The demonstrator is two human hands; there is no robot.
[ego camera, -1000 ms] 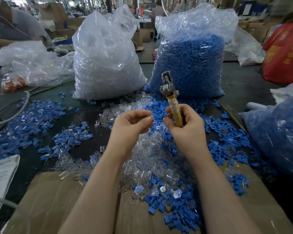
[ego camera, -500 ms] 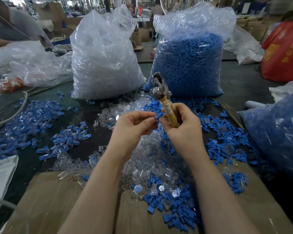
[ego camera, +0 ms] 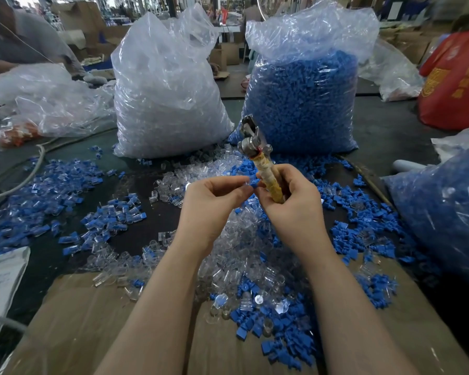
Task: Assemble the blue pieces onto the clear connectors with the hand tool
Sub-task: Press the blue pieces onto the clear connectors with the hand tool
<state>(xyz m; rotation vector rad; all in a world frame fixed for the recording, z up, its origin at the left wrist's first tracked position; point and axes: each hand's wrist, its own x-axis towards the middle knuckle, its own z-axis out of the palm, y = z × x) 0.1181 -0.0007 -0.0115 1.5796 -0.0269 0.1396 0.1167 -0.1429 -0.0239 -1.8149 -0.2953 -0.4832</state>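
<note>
Cluttered bench; blue piece btwn hand fingertips

Red bag at far right. Brown cardboard sheet on near table edge. White cable and paper at left.

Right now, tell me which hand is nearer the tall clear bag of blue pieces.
Right. The right hand sits just below the bag of blue pieces; the left hand lies further left of it.
</note>
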